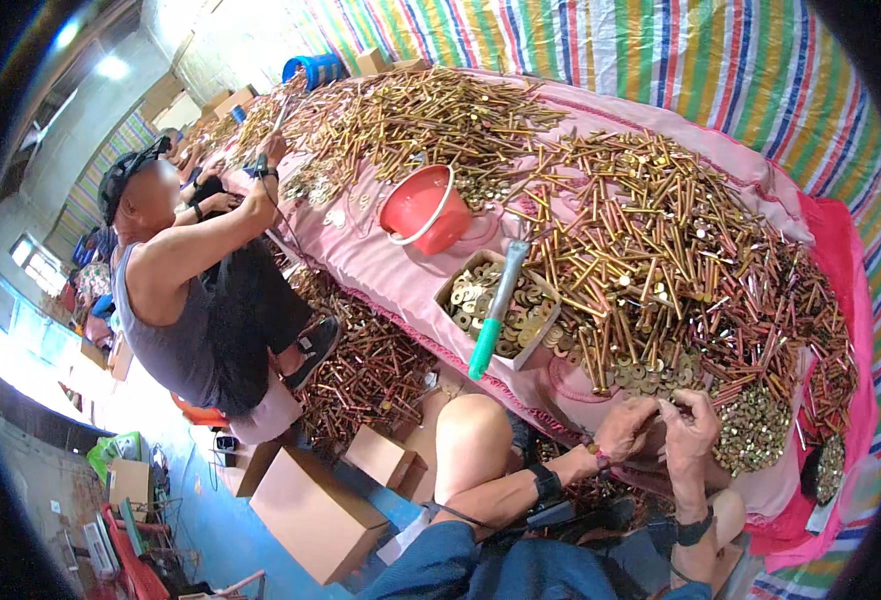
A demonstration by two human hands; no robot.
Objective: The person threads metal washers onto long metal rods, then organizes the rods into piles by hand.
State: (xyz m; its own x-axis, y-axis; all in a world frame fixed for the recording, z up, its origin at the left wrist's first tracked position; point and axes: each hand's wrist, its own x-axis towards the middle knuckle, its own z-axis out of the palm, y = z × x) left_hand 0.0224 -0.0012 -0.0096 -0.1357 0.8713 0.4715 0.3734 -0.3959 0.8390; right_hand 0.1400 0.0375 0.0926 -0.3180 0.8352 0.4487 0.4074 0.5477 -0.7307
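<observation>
The left hand (622,430) and right hand (691,432) are hovering beside the small metal pieces (752,437), their grip being unclear.

Cardboard box (315,512) on blue floor (230,535); striped sheeting (660,45) (multicoloured, creased).

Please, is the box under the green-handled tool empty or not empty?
Not empty: the box holds many flat metal washers, visible on both sides of the green-handled tool. I cannot tell how deep they lie.
</observation>
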